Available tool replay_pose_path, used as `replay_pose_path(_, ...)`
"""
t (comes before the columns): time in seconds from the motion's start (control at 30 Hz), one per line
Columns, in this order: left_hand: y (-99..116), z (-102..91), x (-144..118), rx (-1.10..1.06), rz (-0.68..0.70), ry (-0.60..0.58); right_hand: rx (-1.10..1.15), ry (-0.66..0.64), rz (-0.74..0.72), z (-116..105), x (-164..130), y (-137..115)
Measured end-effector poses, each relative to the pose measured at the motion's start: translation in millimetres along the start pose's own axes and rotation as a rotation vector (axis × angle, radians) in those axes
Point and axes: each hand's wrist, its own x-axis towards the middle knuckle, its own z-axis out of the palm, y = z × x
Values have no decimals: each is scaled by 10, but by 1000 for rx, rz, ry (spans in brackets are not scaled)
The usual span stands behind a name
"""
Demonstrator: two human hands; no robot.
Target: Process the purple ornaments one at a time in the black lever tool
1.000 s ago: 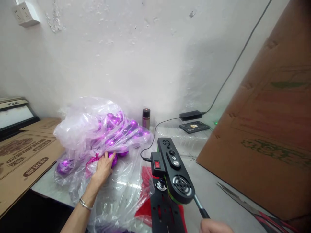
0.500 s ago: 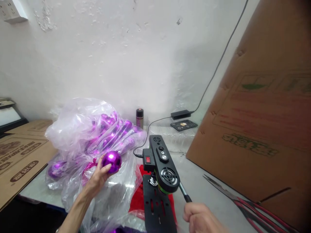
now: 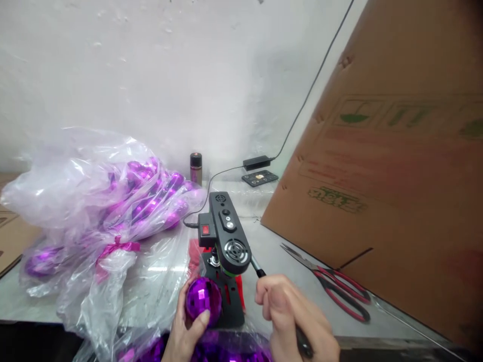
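Observation:
My left hand point(image 3: 185, 322) is closed around a shiny purple faceted ball point(image 3: 204, 300), like a mirror-ball ornament. It holds the ball beside the black slotted base plate point(image 3: 231, 307) of a small black machine point(image 3: 230, 236), below the machine's rounded head. My right hand point(image 3: 290, 311) grips a black handle with a metal shaft point(image 3: 257, 266). The shaft reaches up to the right side of the machine's head; whether it is fixed there I cannot tell. More purple balls point(image 3: 234, 352) lie in clear plastic at the near edge, under my left hand.
A tied clear plastic bag point(image 3: 75, 196) of purple balls lies on the left. Red-handled scissors point(image 3: 339, 289) rest on the right, before a large cardboard box point(image 3: 377, 151). Behind stand a dark-capped bottle point(image 3: 196, 168), a phone point(image 3: 260, 177) and a power adapter point(image 3: 257, 162) with its cable.
My left hand has brought the purple ball from over the plastic bag, right and down, to the machine's base plate. My right hand keeps hold of the black handle. The view has shifted right.

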Motion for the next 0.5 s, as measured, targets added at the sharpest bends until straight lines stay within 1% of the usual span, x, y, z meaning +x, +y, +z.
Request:
replay_pose_path(0.03, -30, 23, 31, 89, 55, 26, -3, -1, -4, 0, -14, 0)
replay_pose_path(0.1, -73, 27, 102, 207, 108, 53, -8, 6, -6, 5, -38, -2)
replay_pose_path(0.17, -107, -1, 171, 326, 165, 21, -15, 21, -2, 12, -49, -8)
replay_pose_path(0.23, -142, -32, 227, 414, 195, -48, -28, 30, 9, 26, -49, -25)
replay_pose_path(0.3, -178, -35, 269, 453, 205, -74, -46, 41, 29, 49, -41, -57)
replay_pose_path(0.43, -202, 56, 330, 458, 230, 20, -54, 130, 112, 126, -21, -150)
replay_pose_path(0.5, -181, 113, 363, 480, 252, 31, -51, 159, 139, 158, -13, -186)
